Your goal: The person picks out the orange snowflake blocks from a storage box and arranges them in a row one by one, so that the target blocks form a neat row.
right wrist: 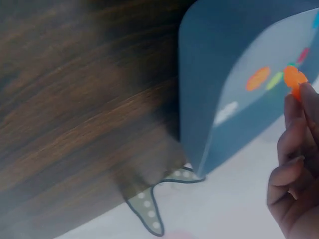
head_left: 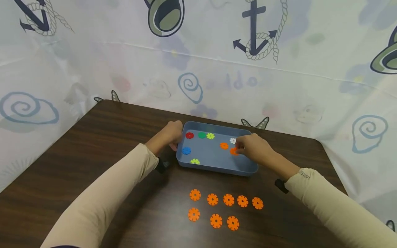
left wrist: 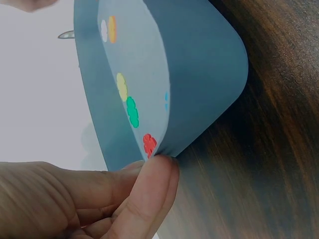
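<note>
A blue-grey tray (head_left: 211,165) sits on the dark wooden table, and my left hand (head_left: 172,133) pinches its left rim between thumb and finger. Over the tray's right side, my right hand (head_left: 255,146) pinches an orange notched disc (right wrist: 294,77) at its edge. Another orange disc (head_left: 224,146) lies flat just left of it, with a white disc (head_left: 232,141) behind. Elsewhere in the tray are a red disc (head_left: 189,135), a green disc (head_left: 202,135), a blue disc (head_left: 186,150) and two yellow-green discs, one beside the green one (head_left: 210,136), one by the front wall (head_left: 195,161).
On the table (head_left: 149,213) in front of the tray, several orange discs lie in two loose rows, a back row (head_left: 228,199) and a shorter front row (head_left: 216,220). A patterned cloth (head_left: 211,69) with anchors and shells hangs behind the table's far edge.
</note>
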